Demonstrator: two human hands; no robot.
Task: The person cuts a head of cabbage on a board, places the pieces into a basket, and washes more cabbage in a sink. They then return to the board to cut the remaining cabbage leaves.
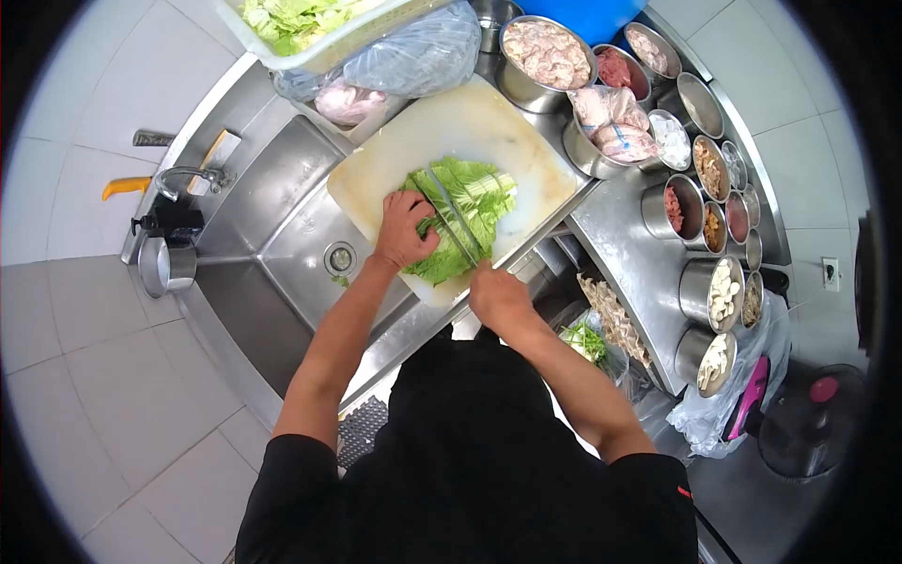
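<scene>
A stack of green lettuce leaves (484, 193) lies on a white cutting board (385, 174) set over the sink. My left hand (406, 228) presses on the left side of the leaves with its fingers curled, holding them down close to the blade. In my right hand (500, 299), at the near edge of the board, is the handle of a knife (453, 218). Its long blade lies across the leaves, pointing away and to the left. The handle itself is mostly hidden by my fingers.
The steel sink (291, 230) with a faucet (178, 179) is at left. A plastic basket of chopped greens (301, 23) stands behind the board, beside bagged meat (348, 101). Steel bowls of meat (545, 56) and several other food containers crowd the right counter. A yellow-handled tool (125, 187) lies far left.
</scene>
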